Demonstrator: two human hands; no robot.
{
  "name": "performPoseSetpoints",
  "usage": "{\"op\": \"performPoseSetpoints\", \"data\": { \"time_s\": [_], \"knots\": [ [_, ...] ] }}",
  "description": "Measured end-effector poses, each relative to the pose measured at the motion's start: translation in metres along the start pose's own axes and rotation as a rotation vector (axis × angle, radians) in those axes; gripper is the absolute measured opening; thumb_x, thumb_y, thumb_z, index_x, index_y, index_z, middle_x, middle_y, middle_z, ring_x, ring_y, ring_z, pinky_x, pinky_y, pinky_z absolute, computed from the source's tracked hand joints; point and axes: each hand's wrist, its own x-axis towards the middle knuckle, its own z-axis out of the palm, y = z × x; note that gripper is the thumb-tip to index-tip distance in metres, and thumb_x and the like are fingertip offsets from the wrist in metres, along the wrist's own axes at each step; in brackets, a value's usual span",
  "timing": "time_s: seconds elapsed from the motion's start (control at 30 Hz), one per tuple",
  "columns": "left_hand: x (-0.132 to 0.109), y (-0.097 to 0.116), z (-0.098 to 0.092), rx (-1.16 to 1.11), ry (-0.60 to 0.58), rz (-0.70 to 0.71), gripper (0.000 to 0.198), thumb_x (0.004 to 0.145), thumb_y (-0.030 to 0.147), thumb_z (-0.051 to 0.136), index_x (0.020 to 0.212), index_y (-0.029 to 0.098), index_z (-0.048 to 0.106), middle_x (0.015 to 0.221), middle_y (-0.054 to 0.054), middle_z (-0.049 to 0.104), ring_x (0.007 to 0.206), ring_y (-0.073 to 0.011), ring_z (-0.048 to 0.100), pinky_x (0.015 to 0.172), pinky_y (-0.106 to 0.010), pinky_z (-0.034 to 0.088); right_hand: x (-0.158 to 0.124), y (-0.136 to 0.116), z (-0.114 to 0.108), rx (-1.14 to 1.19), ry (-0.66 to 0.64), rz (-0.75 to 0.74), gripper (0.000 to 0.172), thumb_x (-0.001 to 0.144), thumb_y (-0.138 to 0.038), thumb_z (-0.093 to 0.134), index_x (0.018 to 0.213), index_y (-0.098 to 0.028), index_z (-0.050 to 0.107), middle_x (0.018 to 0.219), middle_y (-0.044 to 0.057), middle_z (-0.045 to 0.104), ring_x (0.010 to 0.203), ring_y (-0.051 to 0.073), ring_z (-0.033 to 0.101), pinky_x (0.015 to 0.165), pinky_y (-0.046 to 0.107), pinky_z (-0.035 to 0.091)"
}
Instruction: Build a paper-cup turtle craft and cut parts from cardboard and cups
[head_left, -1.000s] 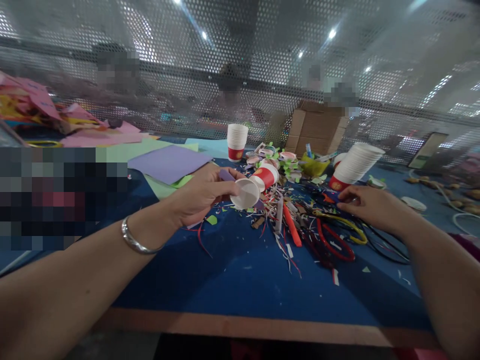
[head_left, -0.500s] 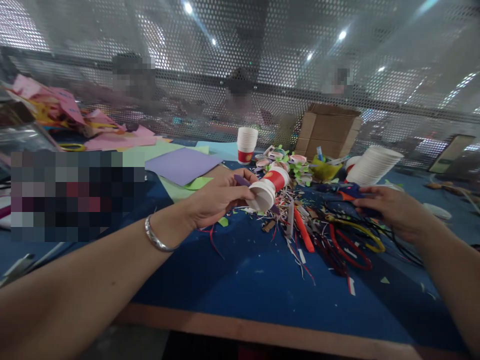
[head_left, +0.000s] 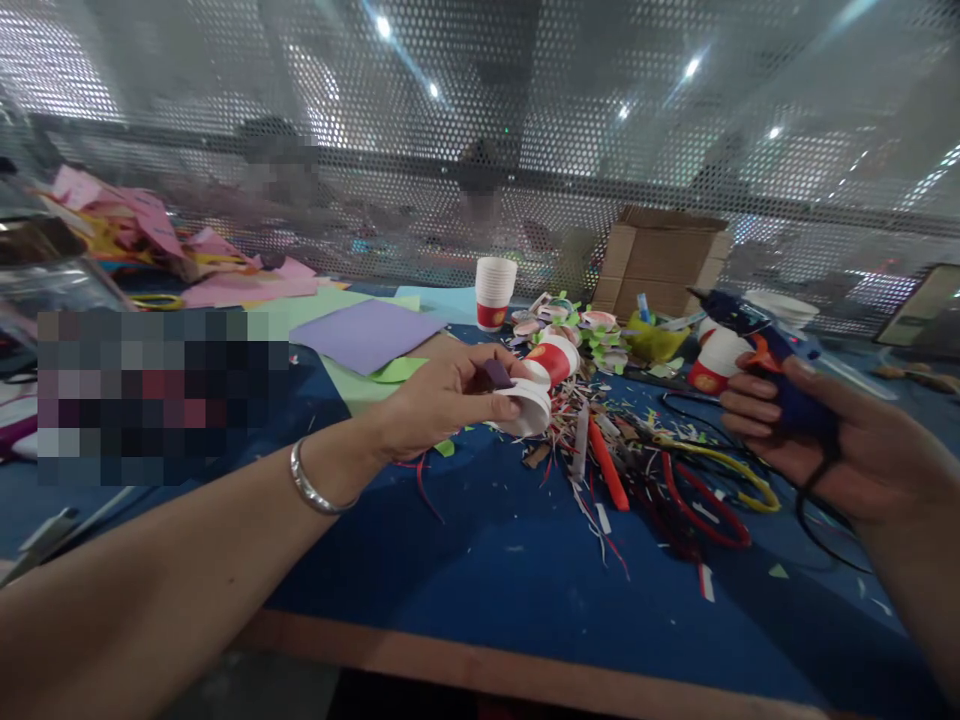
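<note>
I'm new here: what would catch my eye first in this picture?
Probably the blue glue gun held up by the right hand, at the right. Near the middle, the left hand pinches a round white piece. Between the hands, colourful scraps lie strewn on the blue table.

Around the wrist behind our left hand [head_left: 442, 405] we wear a shiny, silver-coloured, rounded metal bracelet [head_left: 306, 488], a smooth narrow band that catches pale highlights along its curve and shows fine detail, too small to make out, towards its lower end. Our left forearm [head_left: 187, 545] is bare along its visible length and carries one tiny round spot [head_left: 230, 580] partway between the bracelet and the picture's edge. On the other side, our right hand [head_left: 870, 455] and the visible stretch of our right forearm [head_left: 919, 570] are bare, with slim, ungloved fingers.
</note>
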Motion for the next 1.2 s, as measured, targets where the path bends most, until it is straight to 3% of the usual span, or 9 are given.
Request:
{"op": "performPoseSetpoints", "data": {
  "time_s": [0.1,0.23,0.4,0.63,0.77,0.87,1.07,1.2],
  "knots": [
    [0.001,0.0,0.001,-0.035,-0.03,-0.04,0.025,0.075,0.015,0.076,0.096,0.018,0.064,0.091,-0.001,0.068,0.084,-0.0122,0.063,0.075,-0.025,0.049,-0.006,0.003,0.008,0.037,-0.057,0.016,0.018,0.089,-0.031,0.067,0.076,-0.022,0.057,0.081,0.0,0.032,0.06,0.011,0.03,0.047,0.029,0.032],
    [0.003,-0.001,0.002,-0.129,-0.033,-0.068,0.034,0.071,0.01,0.075,0.099,0.019,0.058,0.091,0.001,0.068,0.08,-0.011,0.063,0.073,-0.024,0.048,-0.012,0.011,0.019,-0.046,-0.172,0.018,0.021,0.08,-0.037,0.074,0.074,-0.021,0.061,0.075,-0.001,0.033,0.058,0.012,0.028,0.045,0.029,0.028],
    [0.004,-0.001,0.001,-0.179,-0.041,-0.112,0.035,0.07,0.008,0.071,0.099,0.02,0.055,0.084,0.002,0.067,0.075,-0.0118,0.064,0.069,-0.025,0.049,-0.02,0.022,0.025,-0.186,-0.272,0.077,0.024,0.081,-0.042,0.075,0.078,-0.021,0.064,0.061,-0.001,0.041,0.052,0.011,0.034,0.042,0.026,0.029],
    [0.005,0.001,0.002,-0.163,-0.052,-0.117,0.039,0.066,0.003,0.064,0.1,0.018,0.053,0.08,0.003,0.066,0.069,-0.0099,0.061,0.064,-0.023,0.045,-0.026,0.037,0.027,-0.449,-0.133,0.035,0.038,0.059,-0.049,0.087,0.071,-0.021,0.063,0.055,-0.002,0.055,0.046,0.011,0.046,0.039,0.021,0.038],
    [0.005,0.001,0.001,-0.177,-0.051,-0.106,0.037,0.068,0.003,0.063,0.101,0.018,0.052,0.079,0.004,0.066,0.068,-0.0087,0.059,0.063,-0.022,0.043,-0.025,0.04,0.023,-0.602,-0.246,-0.063,0.03,0.071,-0.048,0.08,0.086,-0.023,0.072,0.077,0.001,0.073,0.065,0.018,0.064,0.056,0.025,0.055],
    [0.005,0.0,0.001,-0.185,-0.056,-0.099,0.037,0.068,0.002,0.064,0.1,0.018,0.052,0.08,0.005,0.065,0.068,-0.0076,0.059,0.061,-0.021,0.042,-0.025,0.041,0.021,-0.701,-0.303,-0.085,0.032,0.078,-0.052,0.074,0.092,-0.024,0.074,0.086,0.002,0.077,0.077,0.023,0.069,0.067,0.03,0.06],
    [0.005,-0.001,0.002,-0.153,-0.08,-0.106,0.04,0.066,0.003,0.063,0.102,0.018,0.053,0.085,0.001,0.067,0.073,-0.0109,0.062,0.063,-0.023,0.043,-0.024,0.04,0.025,-0.784,-0.352,-0.142,0.035,0.083,-0.057,0.067,0.082,-0.023,0.074,0.077,0.0,0.073,0.07,0.022,0.068,0.063,0.029,0.059],
    [0.005,-0.001,0.002,-0.16,-0.093,-0.095,0.039,0.068,0.003,0.064,0.103,0.017,0.053,0.086,0.001,0.068,0.075,-0.0113,0.062,0.066,-0.024,0.046,-0.025,0.038,0.03,-0.81,-0.36,-0.202,0.033,0.084,-0.055,0.065,0.086,-0.024,0.075,0.078,0.0,0.076,0.069,0.021,0.069,0.061,0.027,0.059]
  ]
}}
